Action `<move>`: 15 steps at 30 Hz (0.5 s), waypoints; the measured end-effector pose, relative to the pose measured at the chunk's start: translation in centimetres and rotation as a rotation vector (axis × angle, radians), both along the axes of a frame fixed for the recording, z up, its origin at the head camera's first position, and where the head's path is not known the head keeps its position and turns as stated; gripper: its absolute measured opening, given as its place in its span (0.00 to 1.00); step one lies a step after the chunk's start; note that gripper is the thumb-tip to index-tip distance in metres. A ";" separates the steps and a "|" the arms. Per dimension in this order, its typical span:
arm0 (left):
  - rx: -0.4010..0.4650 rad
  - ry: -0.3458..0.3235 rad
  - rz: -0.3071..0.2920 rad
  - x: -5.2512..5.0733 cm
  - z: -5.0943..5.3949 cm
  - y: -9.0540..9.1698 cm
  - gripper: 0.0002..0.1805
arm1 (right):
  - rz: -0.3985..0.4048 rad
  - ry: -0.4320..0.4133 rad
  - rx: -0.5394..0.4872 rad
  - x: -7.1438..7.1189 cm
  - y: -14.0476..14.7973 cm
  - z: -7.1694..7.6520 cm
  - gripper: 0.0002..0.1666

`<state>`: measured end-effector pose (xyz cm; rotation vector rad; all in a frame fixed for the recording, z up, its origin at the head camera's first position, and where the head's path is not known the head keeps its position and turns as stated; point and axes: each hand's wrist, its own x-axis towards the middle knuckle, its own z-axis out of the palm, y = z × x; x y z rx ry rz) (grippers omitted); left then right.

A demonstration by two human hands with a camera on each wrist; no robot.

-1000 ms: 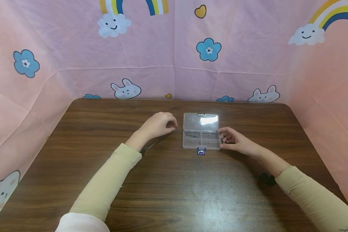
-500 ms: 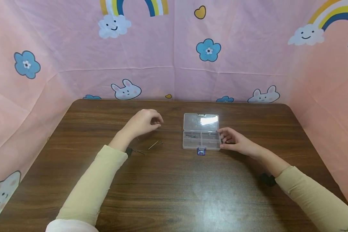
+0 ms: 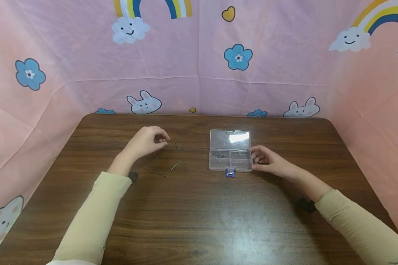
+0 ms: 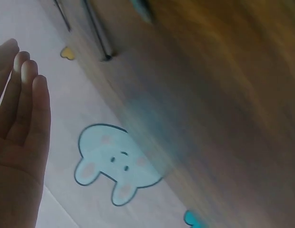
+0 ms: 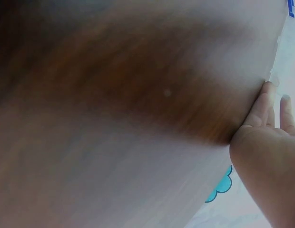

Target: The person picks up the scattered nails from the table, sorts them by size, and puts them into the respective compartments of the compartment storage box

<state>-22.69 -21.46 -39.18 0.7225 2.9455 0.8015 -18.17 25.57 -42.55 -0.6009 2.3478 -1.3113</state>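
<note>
A clear divided box (image 3: pixel 230 170) lies with its lid (image 3: pixel 223 139) tipped back; thin metal nails (image 3: pixel 220 156) rest in its back left compartment. My right hand (image 3: pixel 273 163) touches the box's right side with fingertips and thumb; in the right wrist view the hand (image 5: pixel 269 142) has extended fingers near the box's edge. Left of the box, my left hand (image 3: pixel 146 141) hovers over the table, fingers loosely bent, nothing visible in them. Several nails lie loose beside it, including one nail (image 3: pixel 174 166). The left wrist view shows the left hand (image 4: pixel 24 133) with fairly straight fingers near a nail (image 4: pixel 96 32).
The brown wooden table (image 3: pixel 192 213) has a patterned pink cloth (image 3: pixel 172 62) behind it and at both sides. A blue latch (image 3: pixel 230 173) projects from the box's front. Dark bands sit at both wrists.
My left hand has moved left, away from the box, uncovering several nails on the table. My right hand has stayed at the box.
</note>
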 end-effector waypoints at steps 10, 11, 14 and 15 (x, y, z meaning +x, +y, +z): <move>0.012 -0.069 0.021 -0.2 -1.0 -2.1 0.06 | -0.009 -0.010 0.013 -0.1 0.1 -0.2 0.34; 0.014 -0.082 0.023 -0.2 -1.1 -2.3 0.06 | -0.010 -0.012 0.013 -0.1 0.1 -0.2 0.34; 0.020 -0.121 0.025 -0.3 -1.3 -2.7 0.07 | -0.007 -0.007 0.009 -0.1 0.1 -0.1 0.34; 0.022 -0.133 0.023 -0.3 -1.3 -2.9 0.08 | -0.008 -0.009 0.007 -0.1 0.1 -0.1 0.34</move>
